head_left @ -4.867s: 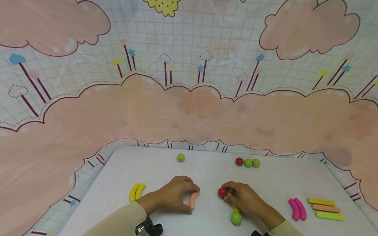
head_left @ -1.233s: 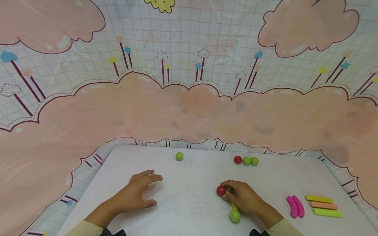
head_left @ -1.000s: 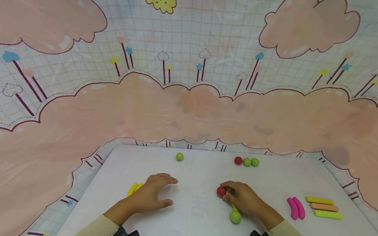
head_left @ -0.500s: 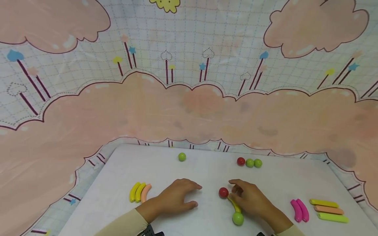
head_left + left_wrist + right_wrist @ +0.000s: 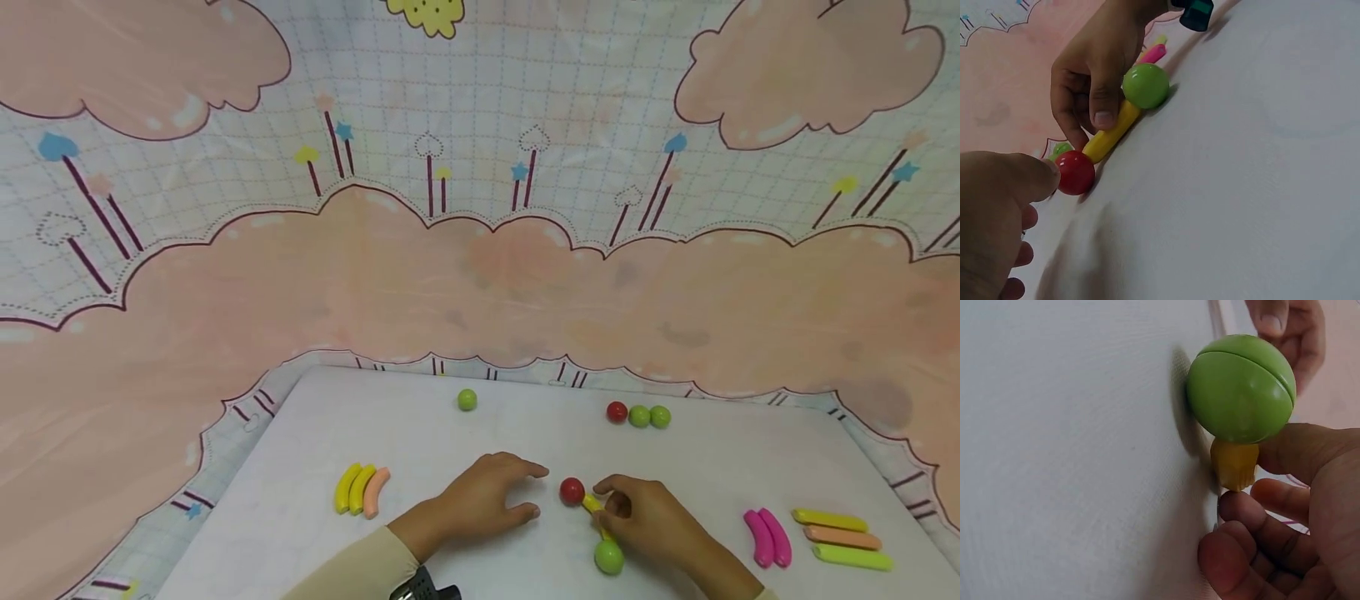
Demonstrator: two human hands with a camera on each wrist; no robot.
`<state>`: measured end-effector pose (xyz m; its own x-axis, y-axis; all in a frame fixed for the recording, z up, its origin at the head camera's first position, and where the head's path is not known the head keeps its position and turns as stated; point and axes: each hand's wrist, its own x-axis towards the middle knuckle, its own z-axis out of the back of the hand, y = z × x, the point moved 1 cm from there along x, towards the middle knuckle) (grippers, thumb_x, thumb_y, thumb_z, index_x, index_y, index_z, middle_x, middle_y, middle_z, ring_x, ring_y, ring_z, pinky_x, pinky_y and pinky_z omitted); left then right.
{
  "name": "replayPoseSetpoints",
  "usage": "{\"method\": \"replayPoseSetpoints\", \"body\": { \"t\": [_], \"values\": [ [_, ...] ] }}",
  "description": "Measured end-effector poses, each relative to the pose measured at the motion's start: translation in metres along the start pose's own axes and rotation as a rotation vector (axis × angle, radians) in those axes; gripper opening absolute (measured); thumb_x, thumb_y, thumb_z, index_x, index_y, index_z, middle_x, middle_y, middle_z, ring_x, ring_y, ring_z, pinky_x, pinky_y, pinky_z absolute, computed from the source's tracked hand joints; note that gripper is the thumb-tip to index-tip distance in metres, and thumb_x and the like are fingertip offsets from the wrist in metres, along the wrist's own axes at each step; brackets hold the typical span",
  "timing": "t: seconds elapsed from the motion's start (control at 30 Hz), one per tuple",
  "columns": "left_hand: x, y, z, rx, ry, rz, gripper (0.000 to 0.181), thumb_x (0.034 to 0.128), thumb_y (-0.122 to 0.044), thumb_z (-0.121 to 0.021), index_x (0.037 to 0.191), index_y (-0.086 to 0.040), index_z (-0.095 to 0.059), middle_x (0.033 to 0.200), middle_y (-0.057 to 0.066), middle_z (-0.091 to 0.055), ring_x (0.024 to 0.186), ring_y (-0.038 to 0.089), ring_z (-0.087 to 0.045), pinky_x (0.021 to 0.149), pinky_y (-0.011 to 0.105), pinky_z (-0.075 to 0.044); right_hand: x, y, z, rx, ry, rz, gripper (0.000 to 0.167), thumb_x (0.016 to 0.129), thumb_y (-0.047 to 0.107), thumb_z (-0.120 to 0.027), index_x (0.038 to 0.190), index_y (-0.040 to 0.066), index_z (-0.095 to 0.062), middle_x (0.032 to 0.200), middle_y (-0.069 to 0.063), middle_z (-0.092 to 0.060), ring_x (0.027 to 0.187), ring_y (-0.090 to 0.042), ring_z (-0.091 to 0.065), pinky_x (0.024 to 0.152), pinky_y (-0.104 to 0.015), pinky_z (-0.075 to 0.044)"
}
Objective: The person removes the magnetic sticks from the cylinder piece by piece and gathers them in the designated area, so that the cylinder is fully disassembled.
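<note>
A yellow curved toy rod (image 5: 592, 503) lies on the table with a red ball (image 5: 572, 492) at its far end and a green ball (image 5: 608, 557) at its near end. My right hand (image 5: 648, 521) pinches the rod from the right; in the left wrist view its thumb (image 5: 1104, 109) lies across the yellow rod (image 5: 1113, 134). Left of the red ball, my left hand (image 5: 487, 500) is held with thumb and fingers spread, a small gap from the ball in the head view. The right wrist view shows the green ball (image 5: 1241, 390) up close, hiding most of the rod.
On the left lie two yellow curved rods (image 5: 354, 488) and an orange curved rod (image 5: 376, 492). Further back are a lone green ball (image 5: 467, 400) and a red ball (image 5: 617, 412) beside two green ones (image 5: 649, 417). Pink curved rods (image 5: 768, 537) and straight rods (image 5: 840, 537) lie right.
My left hand has laid the orange curved rod beside the yellow ones, then moved right, close to the red ball. My right hand's fingers have come off the red ball and sit along the rod.
</note>
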<state>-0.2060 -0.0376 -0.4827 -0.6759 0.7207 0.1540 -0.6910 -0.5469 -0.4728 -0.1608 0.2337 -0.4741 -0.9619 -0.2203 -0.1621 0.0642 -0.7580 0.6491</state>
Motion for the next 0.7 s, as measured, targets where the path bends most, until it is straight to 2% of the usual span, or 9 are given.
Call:
{"method": "replayPoseSetpoints", "body": {
  "t": [0.13, 0.3, 0.4, 0.7],
  "values": [
    [0.013, -0.005, -0.009, -0.024, 0.002, -0.008, 0.046, 0.0955, -0.035, -0.074, 0.138, -0.022, -0.064, 0.132, -0.014, -0.064, 0.126, 0.008, -0.056, 0.108, 0.037, -0.043, 0.001, -0.002, -0.002, 0.005, -0.001, 0.004, 0.026, 0.087, 0.024, -0.083, 0.109, 0.013, -0.073, 0.076, 0.006, -0.059, 0.071, -0.015, -0.055, 0.061, -0.024, -0.05],
    [0.027, -0.008, -0.024, 0.033, -0.02, -0.068, 0.044, 0.0947, -0.033, -0.075, 0.137, -0.023, -0.066, 0.129, -0.016, -0.066, 0.122, 0.005, -0.058, 0.105, 0.031, -0.045, 0.003, -0.005, -0.002, 0.008, -0.003, 0.047, 0.022, 0.089, 0.025, -0.081, 0.106, 0.014, -0.073, 0.075, 0.006, -0.058, 0.069, -0.014, -0.054, 0.06, -0.024, -0.048],
    [0.034, -0.011, -0.03, 0.062, -0.044, -0.082, 0.044, 0.0936, -0.035, -0.076, 0.136, -0.023, -0.067, 0.125, -0.016, -0.067, 0.116, 0.004, -0.059, 0.102, 0.03, -0.047, 0.003, -0.006, -0.001, 0.016, -0.007, 0.072, 0.02, 0.089, 0.024, -0.08, 0.105, 0.013, -0.073, 0.075, 0.006, -0.058, 0.069, -0.013, -0.054, 0.059, -0.025, -0.047],
    [0.047, -0.017, -0.034, 0.092, -0.047, -0.013, 0.038, 0.0907, -0.035, -0.08, 0.127, -0.025, -0.073, 0.112, -0.017, -0.07, 0.105, 0.004, -0.059, 0.094, 0.027, -0.048, 0.005, -0.011, -0.002, 0.079, 0.009, 0.074, 0.021, 0.092, 0.024, -0.077, 0.107, 0.011, -0.073, 0.077, 0.006, -0.06, 0.07, -0.013, -0.055, 0.06, -0.025, -0.048]
  ]
}}
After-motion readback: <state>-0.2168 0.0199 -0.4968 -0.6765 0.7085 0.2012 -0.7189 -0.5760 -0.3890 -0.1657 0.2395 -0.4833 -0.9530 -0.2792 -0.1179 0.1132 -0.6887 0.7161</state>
